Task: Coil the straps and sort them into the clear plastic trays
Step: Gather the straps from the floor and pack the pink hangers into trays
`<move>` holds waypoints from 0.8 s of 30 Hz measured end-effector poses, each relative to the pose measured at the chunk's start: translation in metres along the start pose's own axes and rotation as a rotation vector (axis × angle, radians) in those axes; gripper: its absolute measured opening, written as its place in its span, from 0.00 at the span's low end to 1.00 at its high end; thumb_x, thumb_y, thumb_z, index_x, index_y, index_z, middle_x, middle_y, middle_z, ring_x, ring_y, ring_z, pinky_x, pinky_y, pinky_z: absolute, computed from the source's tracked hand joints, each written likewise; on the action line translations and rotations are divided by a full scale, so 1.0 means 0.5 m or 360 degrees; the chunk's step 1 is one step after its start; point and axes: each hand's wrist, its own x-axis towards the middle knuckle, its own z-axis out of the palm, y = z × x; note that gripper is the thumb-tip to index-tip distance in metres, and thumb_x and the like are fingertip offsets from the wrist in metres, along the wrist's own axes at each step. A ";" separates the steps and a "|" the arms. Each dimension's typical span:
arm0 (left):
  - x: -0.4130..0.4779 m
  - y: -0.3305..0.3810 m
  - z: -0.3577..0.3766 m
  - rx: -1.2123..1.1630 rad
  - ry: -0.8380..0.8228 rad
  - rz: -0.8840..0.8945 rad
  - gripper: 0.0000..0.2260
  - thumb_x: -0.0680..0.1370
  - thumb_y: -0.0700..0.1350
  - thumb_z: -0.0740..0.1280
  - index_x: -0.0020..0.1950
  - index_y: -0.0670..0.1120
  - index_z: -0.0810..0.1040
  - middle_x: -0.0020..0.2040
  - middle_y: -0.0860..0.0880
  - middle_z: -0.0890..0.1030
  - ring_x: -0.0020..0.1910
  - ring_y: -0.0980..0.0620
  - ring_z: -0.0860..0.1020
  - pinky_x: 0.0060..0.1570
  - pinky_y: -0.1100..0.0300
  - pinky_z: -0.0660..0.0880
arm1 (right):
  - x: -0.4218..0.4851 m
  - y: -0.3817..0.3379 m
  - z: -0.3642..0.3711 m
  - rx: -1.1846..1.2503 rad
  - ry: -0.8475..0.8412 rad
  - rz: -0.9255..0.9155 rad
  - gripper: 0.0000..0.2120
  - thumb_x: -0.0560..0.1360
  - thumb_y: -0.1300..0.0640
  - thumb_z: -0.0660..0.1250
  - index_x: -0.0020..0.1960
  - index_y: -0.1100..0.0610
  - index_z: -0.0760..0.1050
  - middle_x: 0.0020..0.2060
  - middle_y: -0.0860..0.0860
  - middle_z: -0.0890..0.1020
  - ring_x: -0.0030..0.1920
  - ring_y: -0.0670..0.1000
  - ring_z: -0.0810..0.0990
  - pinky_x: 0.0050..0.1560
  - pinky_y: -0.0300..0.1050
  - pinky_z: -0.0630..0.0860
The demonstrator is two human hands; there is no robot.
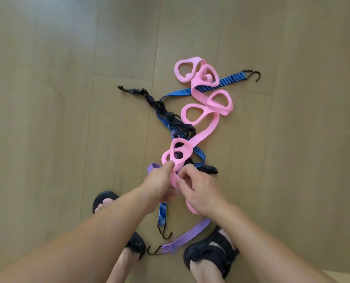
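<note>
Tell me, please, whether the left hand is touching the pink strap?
Touching: the head view shows the left hand pinching the pink strap at its nearest loop.

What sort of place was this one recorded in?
Likely an indoor room, perhaps a home: a pale wood-look plank floor, straps such as the pink looped strap spread directly on it, and the person's feet in black sandals.

Bare forearms are reaching forward and down from the lower corners, converging at centre, where the left hand (158, 183) and right hand (199, 192) are meeting side by side, fingers curled, each gripping the pink strap (196, 86).
</note>
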 end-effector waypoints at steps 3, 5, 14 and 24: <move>-0.023 0.060 -0.002 -0.0324 0.0008 0.0254 0.09 0.79 0.40 0.62 0.43 0.41 0.80 0.36 0.44 0.81 0.34 0.46 0.78 0.39 0.55 0.74 | -0.020 -0.048 -0.015 0.0510 0.0169 -0.0116 0.04 0.74 0.51 0.64 0.42 0.49 0.75 0.31 0.43 0.79 0.32 0.46 0.75 0.36 0.40 0.72; -0.031 0.103 -0.013 -0.0515 0.0093 0.0465 0.06 0.79 0.35 0.62 0.45 0.39 0.78 0.32 0.46 0.81 0.32 0.47 0.79 0.37 0.57 0.76 | 0.006 -0.043 -0.035 0.0578 0.0487 0.0070 0.05 0.75 0.54 0.66 0.40 0.48 0.77 0.36 0.45 0.81 0.37 0.49 0.78 0.40 0.42 0.74; 0.010 0.157 -0.060 -0.0390 0.0145 0.0799 0.15 0.77 0.33 0.57 0.62 0.42 0.72 0.44 0.41 0.85 0.38 0.44 0.83 0.32 0.65 0.77 | 0.268 0.066 -0.074 0.0979 0.0778 0.1239 0.15 0.77 0.54 0.67 0.58 0.63 0.76 0.47 0.58 0.79 0.43 0.55 0.75 0.43 0.49 0.74; -0.100 0.164 -0.065 -0.0345 0.0197 0.0803 0.14 0.78 0.33 0.57 0.58 0.46 0.75 0.50 0.44 0.84 0.36 0.52 0.83 0.27 0.61 0.77 | 0.208 -0.034 -0.115 0.1535 0.1009 0.1061 0.05 0.72 0.61 0.63 0.38 0.58 0.75 0.36 0.55 0.77 0.38 0.53 0.72 0.38 0.48 0.68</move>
